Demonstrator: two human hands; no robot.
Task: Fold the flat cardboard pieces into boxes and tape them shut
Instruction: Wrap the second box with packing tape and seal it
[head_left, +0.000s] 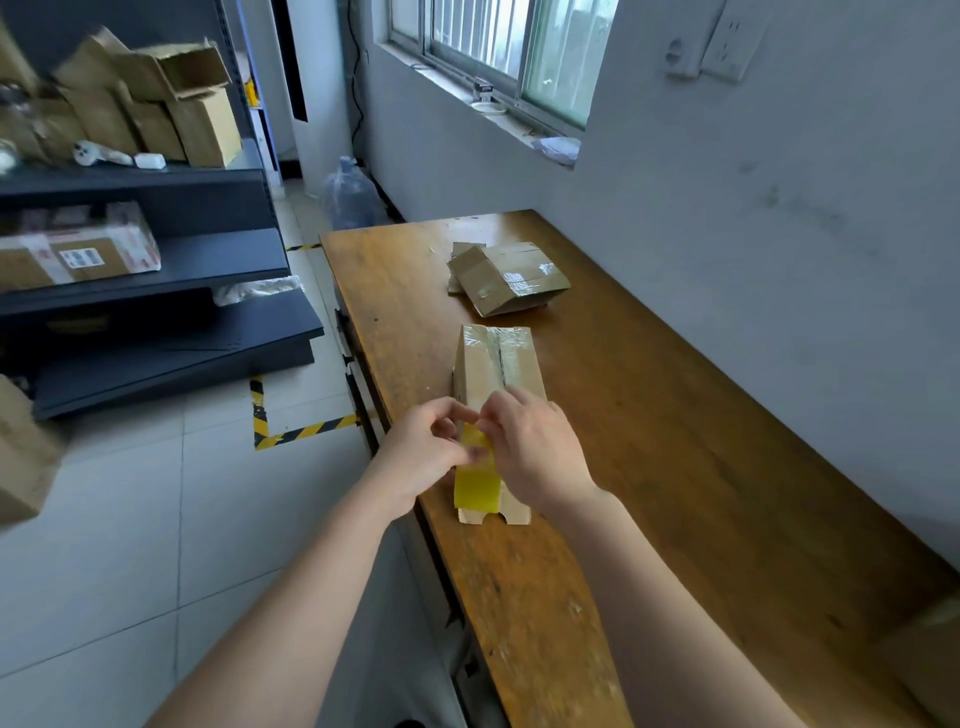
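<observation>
While both forearms are stretched forward over the wooden table (649, 415), a strip of yellow tape (478, 475) is pinched between the left hand (423, 454) and right hand (535, 452), above a cardboard box (493, 369) lying near the table's left edge.

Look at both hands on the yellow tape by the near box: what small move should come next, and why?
Probably draw the yellow tape out along the near box. Both the left hand and the right hand pinch it at the box's near end, whose flaps look unsealed, while the far end already carries clear tape.
</observation>
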